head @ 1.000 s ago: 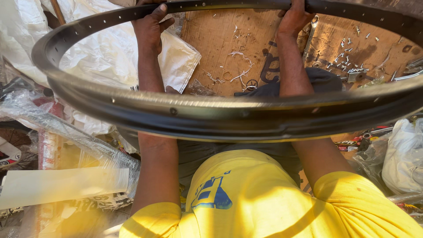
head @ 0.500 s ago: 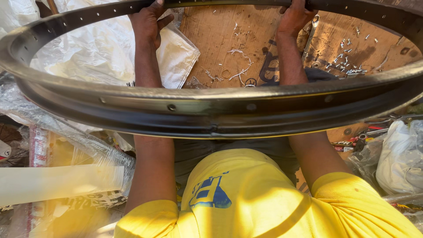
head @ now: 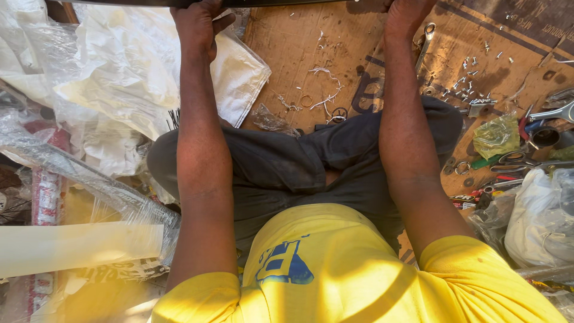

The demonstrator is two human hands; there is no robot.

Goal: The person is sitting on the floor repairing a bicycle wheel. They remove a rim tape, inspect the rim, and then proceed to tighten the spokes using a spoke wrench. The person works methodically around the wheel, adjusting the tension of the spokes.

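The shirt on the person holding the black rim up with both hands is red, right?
Not quite. The head view shows the shirt is yellow, not red. The rest holds: the left hand and the right hand both grip the black rim at the top edge of the picture.

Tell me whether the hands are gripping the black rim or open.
Gripping: left hand and right hand both curl around the black rim at the frame's top.

Sunlit cardboard floor point(head: 299, 54) — perhaps outdoors — strewn with white plastic sheeting point(head: 107, 78).
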